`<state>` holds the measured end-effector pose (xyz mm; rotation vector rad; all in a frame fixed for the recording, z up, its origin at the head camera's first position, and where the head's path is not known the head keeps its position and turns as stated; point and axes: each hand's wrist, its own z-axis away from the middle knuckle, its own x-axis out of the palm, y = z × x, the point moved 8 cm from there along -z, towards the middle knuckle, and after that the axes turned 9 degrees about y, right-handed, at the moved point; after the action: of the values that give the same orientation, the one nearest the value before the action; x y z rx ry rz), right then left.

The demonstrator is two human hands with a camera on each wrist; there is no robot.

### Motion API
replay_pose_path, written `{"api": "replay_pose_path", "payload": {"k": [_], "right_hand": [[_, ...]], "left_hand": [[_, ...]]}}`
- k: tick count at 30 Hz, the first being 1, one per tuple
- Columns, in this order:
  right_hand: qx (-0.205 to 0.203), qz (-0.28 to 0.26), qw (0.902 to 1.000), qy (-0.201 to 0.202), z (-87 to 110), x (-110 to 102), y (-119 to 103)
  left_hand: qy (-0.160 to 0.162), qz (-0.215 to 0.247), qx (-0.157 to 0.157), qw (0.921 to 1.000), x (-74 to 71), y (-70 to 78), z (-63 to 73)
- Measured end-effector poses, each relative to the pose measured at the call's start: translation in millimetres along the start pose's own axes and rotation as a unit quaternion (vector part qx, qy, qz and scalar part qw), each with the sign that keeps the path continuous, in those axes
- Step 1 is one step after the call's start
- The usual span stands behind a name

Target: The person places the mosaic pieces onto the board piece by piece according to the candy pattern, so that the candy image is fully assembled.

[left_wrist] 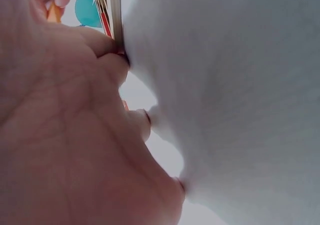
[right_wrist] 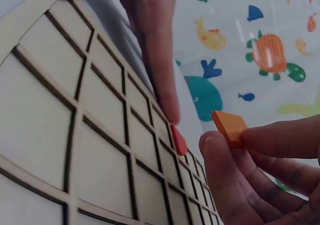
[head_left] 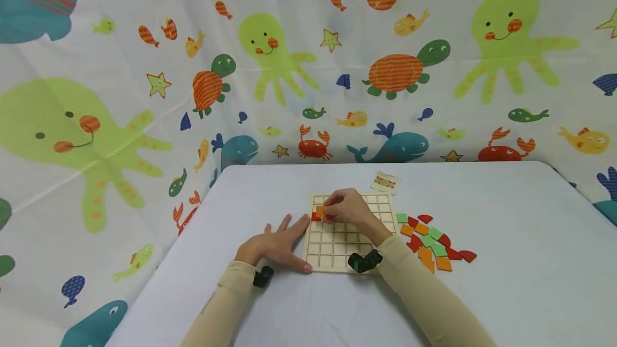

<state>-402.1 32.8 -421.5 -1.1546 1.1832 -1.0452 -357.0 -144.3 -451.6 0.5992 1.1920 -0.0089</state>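
The orange tile (head_left: 320,211) is above the grid board (head_left: 339,249), near the board's left edge and toward its far-left corner. The right wrist view shows it raised off the surface and apart from the red piece (right_wrist: 178,140). Key relation: the tile lies at the fingertips of the right hand (head_left: 349,209), on their left-edge side; the red piece is just below it, near the board's left edge. The right hand is the nearer hand.

Orientation: the tile appears square, with no distinct long axis. It is tilted; its free side projects from the grip toward the left edge.

Grip: thumb and fingers of the right hand close on the tile in a pinch. The left hand (head_left: 276,245) holds nothing; its fingers are spread, index fingertip at the left edge beside the red piece, thumb at the near-left corner.

Outward: loose pieces (head_left: 427,241) lie beyond the right edge; a card (head_left: 385,181) lies past the far edge, near the far-right corner.
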Motion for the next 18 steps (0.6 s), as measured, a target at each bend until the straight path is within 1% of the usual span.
{"api": "replay_pose_path", "payload": {"k": [4, 8, 13, 18], "right_hand": [[0.002, 0.038, 0.9992, 0.010, 0.7, 5.9, 5.4], [0.000, 0.066, 0.9976, 0.019, 1.7, 11.1, 10.6], [-0.028, 0.092, 0.9948, 0.034, 1.6, 15.2, 9.9], [-0.046, 0.120, 0.9909, 0.041, 3.1, 18.1, 8.8]], "left_hand": [[-0.002, 0.002, 0.008, 1.0000, -2.9, -0.2, 2.8], [-0.005, 0.003, 0.010, 0.9999, -1.8, -1.8, 3.2], [-0.001, -0.010, 0.000, 0.9999, -0.9, -3.6, 1.8], [-0.005, -0.011, 0.005, 0.9999, 0.6, -5.6, 0.9]]}}
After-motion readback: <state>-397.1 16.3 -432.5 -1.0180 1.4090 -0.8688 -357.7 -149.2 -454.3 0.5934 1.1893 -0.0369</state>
